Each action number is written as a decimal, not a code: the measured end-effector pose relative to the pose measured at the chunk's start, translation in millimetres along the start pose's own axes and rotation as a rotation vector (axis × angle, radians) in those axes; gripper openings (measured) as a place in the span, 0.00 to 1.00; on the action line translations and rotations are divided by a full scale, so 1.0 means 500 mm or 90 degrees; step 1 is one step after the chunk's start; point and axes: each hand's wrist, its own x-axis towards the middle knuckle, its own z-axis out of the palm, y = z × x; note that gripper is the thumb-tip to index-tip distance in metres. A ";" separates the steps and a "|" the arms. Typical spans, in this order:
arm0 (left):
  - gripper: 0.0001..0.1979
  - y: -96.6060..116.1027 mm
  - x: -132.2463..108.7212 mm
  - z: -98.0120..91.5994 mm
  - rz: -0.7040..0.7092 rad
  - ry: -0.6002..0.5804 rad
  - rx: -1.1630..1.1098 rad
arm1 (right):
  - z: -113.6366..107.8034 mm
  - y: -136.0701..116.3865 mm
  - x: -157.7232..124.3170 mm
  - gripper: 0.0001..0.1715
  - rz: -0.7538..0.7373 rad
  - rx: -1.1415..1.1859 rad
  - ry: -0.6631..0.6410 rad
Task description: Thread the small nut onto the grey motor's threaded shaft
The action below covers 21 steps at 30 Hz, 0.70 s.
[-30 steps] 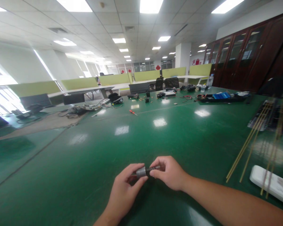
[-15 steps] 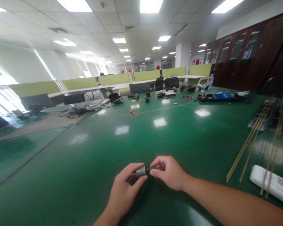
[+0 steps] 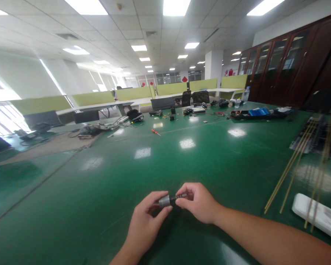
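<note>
My left hand [image 3: 145, 222] pinches a small grey metal cylinder [image 3: 164, 201] between thumb and fingers, just above the green table [image 3: 105, 176]. My right hand [image 3: 199, 202] meets it from the right, its fingertips closed on a thin dark threaded piece [image 3: 180, 197] that sticks out of the cylinder's right end. Both hands sit low in the middle of the view, close to the table's near edge. The far end of the dark piece is hidden under my right fingers.
Several thin brass rods [image 3: 292, 165] lie at the right, beside a white flat object [image 3: 318, 217] and a dark tray [image 3: 311, 138]. A red screwdriver [image 3: 155, 131], cables, boxes and a blue case [image 3: 257, 112] lie farther back. Dark wooden cabinets [image 3: 289, 62] stand at the right.
</note>
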 end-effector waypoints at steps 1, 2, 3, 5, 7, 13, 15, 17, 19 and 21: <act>0.13 0.000 0.000 0.000 -0.001 -0.001 0.000 | 0.000 -0.001 0.000 0.08 0.000 0.001 0.001; 0.13 -0.001 0.000 -0.001 -0.001 -0.002 -0.001 | 0.000 -0.002 0.000 0.08 0.000 0.002 0.000; 0.13 -0.001 0.000 -0.001 -0.002 -0.003 -0.001 | 0.000 -0.003 0.000 0.09 0.000 0.004 -0.002; 0.13 -0.001 0.000 -0.002 -0.003 -0.005 -0.003 | 0.000 -0.003 0.000 0.09 -0.001 0.007 -0.004; 0.13 -0.001 0.001 -0.002 -0.004 -0.005 -0.005 | 0.001 -0.002 0.001 0.09 -0.003 0.008 -0.001; 0.13 -0.002 0.001 -0.001 -0.008 -0.001 -0.007 | 0.002 0.002 0.001 0.09 -0.009 0.011 0.005; 0.13 -0.002 0.000 -0.001 -0.009 -0.002 -0.006 | 0.001 0.001 0.000 0.09 -0.006 0.010 0.005; 0.13 -0.003 0.000 -0.001 -0.010 -0.003 -0.005 | 0.001 0.000 -0.001 0.09 -0.005 0.010 0.005; 0.13 -0.002 -0.001 -0.002 -0.010 -0.002 -0.005 | 0.001 -0.002 -0.001 0.09 -0.006 0.007 0.008; 0.13 -0.002 -0.001 -0.003 -0.010 0.000 -0.005 | 0.001 -0.003 -0.002 0.08 -0.007 0.002 0.014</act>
